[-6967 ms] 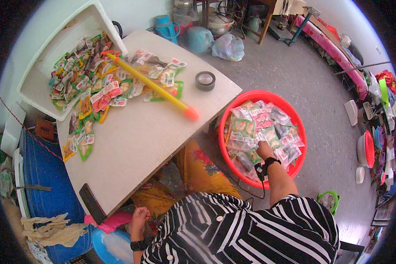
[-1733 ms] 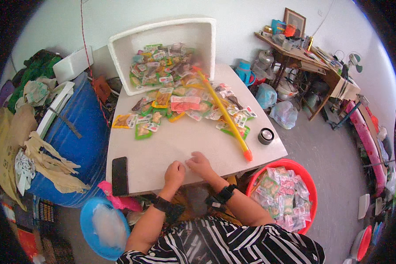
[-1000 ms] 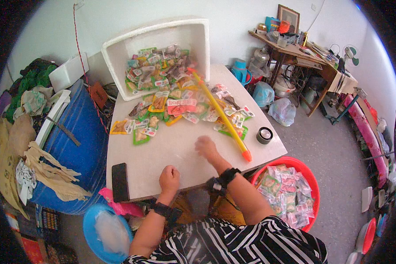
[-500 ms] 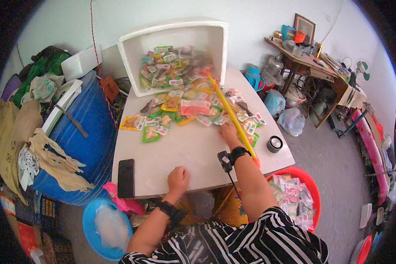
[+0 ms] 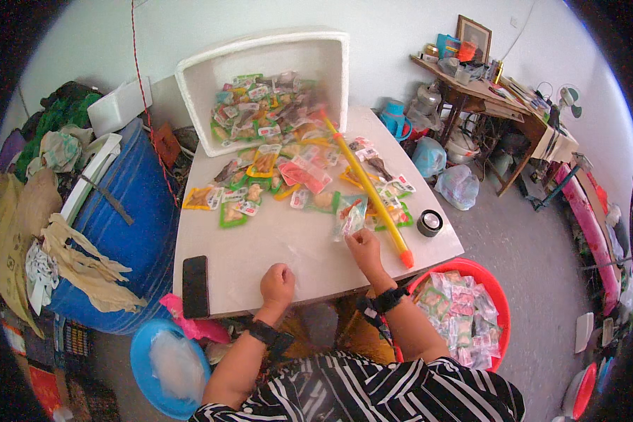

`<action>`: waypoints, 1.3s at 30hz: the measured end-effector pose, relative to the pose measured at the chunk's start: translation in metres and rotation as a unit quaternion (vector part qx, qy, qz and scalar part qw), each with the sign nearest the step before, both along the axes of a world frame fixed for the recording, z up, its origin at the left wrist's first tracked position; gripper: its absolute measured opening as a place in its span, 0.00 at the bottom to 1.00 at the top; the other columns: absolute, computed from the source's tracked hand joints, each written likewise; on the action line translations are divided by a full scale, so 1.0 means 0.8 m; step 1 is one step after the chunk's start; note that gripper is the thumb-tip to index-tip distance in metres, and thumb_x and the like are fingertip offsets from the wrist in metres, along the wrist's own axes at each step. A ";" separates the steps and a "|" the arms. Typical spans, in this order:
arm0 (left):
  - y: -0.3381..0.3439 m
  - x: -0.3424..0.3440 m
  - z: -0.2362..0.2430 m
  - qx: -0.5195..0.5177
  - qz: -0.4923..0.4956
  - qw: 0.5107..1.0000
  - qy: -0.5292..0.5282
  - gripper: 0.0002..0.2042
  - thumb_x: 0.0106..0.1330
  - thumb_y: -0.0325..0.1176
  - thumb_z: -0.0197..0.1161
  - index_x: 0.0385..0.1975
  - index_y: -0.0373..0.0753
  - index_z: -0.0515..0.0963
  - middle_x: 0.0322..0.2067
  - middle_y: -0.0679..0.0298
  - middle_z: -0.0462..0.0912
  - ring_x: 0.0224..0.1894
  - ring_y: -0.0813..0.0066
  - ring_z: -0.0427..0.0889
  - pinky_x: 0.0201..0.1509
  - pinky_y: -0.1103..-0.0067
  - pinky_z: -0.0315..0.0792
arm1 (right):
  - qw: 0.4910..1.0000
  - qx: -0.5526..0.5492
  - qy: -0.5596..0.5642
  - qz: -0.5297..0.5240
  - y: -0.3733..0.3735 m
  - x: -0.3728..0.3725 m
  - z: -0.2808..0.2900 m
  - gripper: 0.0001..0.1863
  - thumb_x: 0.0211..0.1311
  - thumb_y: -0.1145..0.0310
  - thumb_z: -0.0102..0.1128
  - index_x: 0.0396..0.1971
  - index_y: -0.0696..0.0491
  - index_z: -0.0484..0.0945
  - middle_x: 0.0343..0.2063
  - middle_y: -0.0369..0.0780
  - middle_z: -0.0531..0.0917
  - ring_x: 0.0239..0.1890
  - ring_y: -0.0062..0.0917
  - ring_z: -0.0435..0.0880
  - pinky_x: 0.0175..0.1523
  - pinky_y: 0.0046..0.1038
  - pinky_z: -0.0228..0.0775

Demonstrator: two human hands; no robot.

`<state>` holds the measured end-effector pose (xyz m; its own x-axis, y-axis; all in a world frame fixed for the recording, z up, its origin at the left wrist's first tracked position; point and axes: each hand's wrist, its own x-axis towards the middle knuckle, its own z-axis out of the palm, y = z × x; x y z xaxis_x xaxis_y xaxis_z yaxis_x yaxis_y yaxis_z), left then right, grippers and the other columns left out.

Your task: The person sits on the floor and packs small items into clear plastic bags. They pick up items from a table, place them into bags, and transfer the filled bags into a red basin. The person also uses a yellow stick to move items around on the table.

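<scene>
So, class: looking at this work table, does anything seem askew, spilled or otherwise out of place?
Yes. The white foam box lies tipped on its side at the table's far edge, and its snack packets have spilled across the top. A yellow stick lies diagonally over them. The right hand holds one clear packet.

My left hand (image 5: 277,283) is curled into a loose fist, knuckles up, resting flat in front of me, with the forearm running back toward my body and a dark band around the wrist. My right hand (image 5: 363,246) reaches farther forward, its fingers (image 5: 352,235) pinched together at the tips around something thin. That arm is stretched out more fully, bare to the elbow, and it too wears a dark band at the wrist.
</scene>
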<state>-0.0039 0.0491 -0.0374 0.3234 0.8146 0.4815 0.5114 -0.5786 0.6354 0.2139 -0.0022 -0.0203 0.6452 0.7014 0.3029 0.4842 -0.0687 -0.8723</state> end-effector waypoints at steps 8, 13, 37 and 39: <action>0.002 -0.001 0.029 -0.043 0.039 0.998 -0.023 0.04 0.48 0.30 0.51 0.22 0.38 0.68 0.20 0.58 0.71 0.24 0.57 0.71 0.27 0.69 0.65 | 0.985 0.059 0.162 -0.018 -0.054 -0.024 -0.036 0.12 0.45 0.74 0.51 0.33 0.59 0.69 0.23 0.39 0.74 0.22 0.22 0.72 0.27 0.22 0.65; 0.003 0.000 0.055 0.081 0.002 0.976 0.203 0.04 0.48 0.29 0.50 0.22 0.38 0.68 0.21 0.56 0.72 0.25 0.56 0.71 0.28 0.67 0.66 | 0.864 0.118 0.488 0.033 -0.084 -0.007 -0.014 0.13 0.45 0.74 0.45 0.34 0.59 0.69 0.24 0.40 0.73 0.23 0.25 0.72 0.28 0.23 0.69; 0.003 0.022 0.027 -0.142 0.008 0.972 0.186 0.08 0.51 0.32 0.47 0.28 0.36 0.67 0.26 0.52 0.74 0.31 0.53 0.72 0.33 0.65 0.65 | 0.873 0.110 0.457 0.127 -0.117 -0.026 -0.027 0.06 0.53 0.75 0.43 0.32 0.54 0.66 0.27 0.35 0.72 0.30 0.23 0.73 0.34 0.24 0.67; 0.002 0.020 0.025 -0.155 0.010 0.976 0.150 0.09 0.51 0.31 0.48 0.31 0.36 0.68 0.28 0.52 0.74 0.33 0.54 0.72 0.34 0.67 0.66 | 0.877 0.114 0.448 0.128 -0.117 -0.028 -0.028 0.06 0.53 0.74 0.43 0.32 0.54 0.66 0.26 0.34 0.71 0.29 0.21 0.72 0.33 0.22 0.66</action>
